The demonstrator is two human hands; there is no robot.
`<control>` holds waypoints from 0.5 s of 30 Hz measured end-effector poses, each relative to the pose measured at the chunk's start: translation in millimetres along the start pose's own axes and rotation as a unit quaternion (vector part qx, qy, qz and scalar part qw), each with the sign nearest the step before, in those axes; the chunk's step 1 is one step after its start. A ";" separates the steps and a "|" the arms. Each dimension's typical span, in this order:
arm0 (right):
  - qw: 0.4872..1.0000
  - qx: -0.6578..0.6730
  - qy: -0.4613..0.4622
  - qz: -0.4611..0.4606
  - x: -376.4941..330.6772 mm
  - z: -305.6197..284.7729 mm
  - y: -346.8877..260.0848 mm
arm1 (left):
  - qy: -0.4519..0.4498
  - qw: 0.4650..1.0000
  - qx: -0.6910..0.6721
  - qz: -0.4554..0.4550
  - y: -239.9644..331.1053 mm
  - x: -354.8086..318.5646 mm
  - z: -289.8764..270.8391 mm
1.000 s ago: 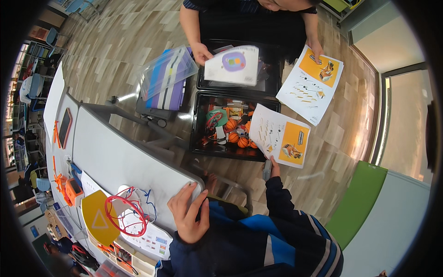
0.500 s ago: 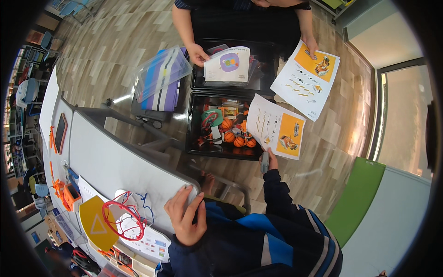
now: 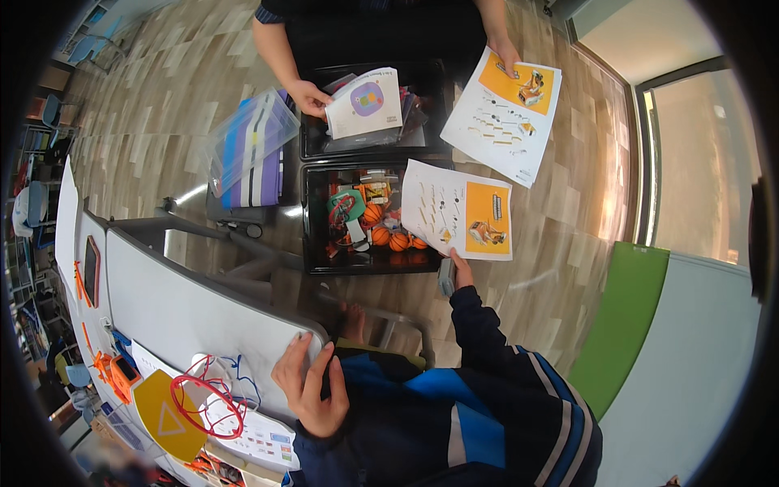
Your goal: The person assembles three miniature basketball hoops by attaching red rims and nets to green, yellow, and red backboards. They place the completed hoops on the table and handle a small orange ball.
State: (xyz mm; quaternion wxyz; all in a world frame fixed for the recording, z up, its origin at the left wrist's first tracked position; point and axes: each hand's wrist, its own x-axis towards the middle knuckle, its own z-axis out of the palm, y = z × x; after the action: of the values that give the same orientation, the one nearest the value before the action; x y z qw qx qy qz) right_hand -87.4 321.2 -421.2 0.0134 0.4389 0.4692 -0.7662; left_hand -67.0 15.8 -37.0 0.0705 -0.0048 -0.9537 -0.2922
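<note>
Fingers of the left hand (image 3: 311, 388) lie spread and flat on the edge of the white desk (image 3: 187, 312), grip released, holding nothing. Just beside it on the desk sit a red wire hoop (image 3: 207, 403), a yellow triangle-marked card (image 3: 162, 414) and a printed sheet (image 3: 260, 438). The right hand (image 3: 459, 270) reaches down toward the floor and pinches the lower edge of an instruction sheet (image 3: 458, 209) (white with an orange panel), grip clenched on the paper. That sheet overlaps the right side of a black bin (image 3: 316, 243) on the wooden floor, which holds orange balls (image 3: 388, 238) and small parts. Another person across the bin holds a second sheet (image 3: 505, 114) and a small booklet (image 3: 365, 103) over a farther black bin (image 3: 312, 150).
</note>
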 end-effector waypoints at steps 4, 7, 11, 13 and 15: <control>1.000 -0.018 0.008 0.022 -28.7 -2.8 -15.6 | 0.012 1.000 -0.003 0.006 -0.3 -1.1 2.8; 1.000 -0.022 -0.003 0.013 -48.0 -3.2 -24.4 | 0.012 1.000 -0.005 0.009 0.0 -1.6 2.3; 0.997 -0.064 -0.027 -0.033 -66.6 -8.8 -35.4 | 0.019 1.000 0.000 0.021 0.0 -2.4 2.3; 0.994 -0.079 -0.061 -0.040 -76.0 -11.3 -41.4 | 0.020 0.999 0.002 0.033 -0.3 -3.2 2.5; 0.989 -0.102 -0.094 -0.042 -86.8 -14.2 -50.6 | 0.029 0.999 0.007 0.039 -0.6 -4.2 3.0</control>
State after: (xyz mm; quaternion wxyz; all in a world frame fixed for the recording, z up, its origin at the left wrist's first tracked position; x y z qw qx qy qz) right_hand -46.5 326.0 -328.4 0.0697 0.3413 0.5599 -0.7518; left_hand -63.3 17.1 -40.3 0.1095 -0.0335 -0.9524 -0.2825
